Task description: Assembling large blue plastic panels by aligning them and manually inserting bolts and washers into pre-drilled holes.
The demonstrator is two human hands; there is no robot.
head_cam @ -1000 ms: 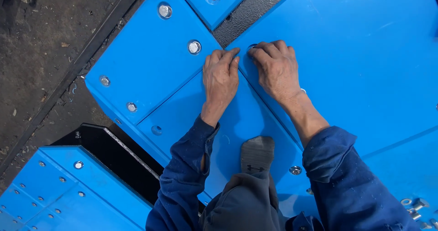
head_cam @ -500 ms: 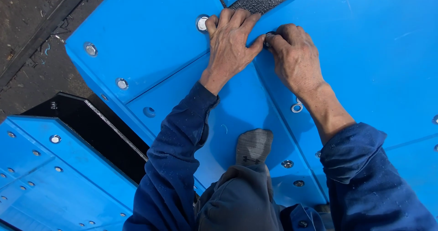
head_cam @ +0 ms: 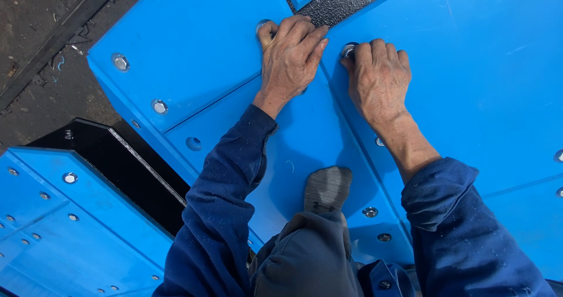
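I look down on bright blue plastic liner panels (head_cam: 193,44) bolted over a black metal surface. My left hand (head_cam: 290,53) lies flat on the panel seam, its fingertips by a metal bolt head (head_cam: 262,26). My right hand (head_cam: 378,77) rests on the neighbouring blue panel (head_cam: 469,68), with thumb and forefinger pinching a small metal bolt or washer (head_cam: 349,50) set in a hole. Both arms wear dark blue sleeves. My grey-socked foot (head_cam: 327,186) rests on the lower panel between my arms.
Several more bolt heads (head_cam: 120,62) and an open bolt hole (head_cam: 193,143) dot the panels. A strip of bare black textured metal (head_cam: 346,0) shows at the top. A dark gap (head_cam: 117,162) separates another blue bolted panel (head_cam: 53,226) at lower left. Dirty ground (head_cam: 35,15) lies at upper left.
The view has shifted so the panels and hands sit lower and to the right. My hands have moved apart, the right now pinching the bolt in its hole.
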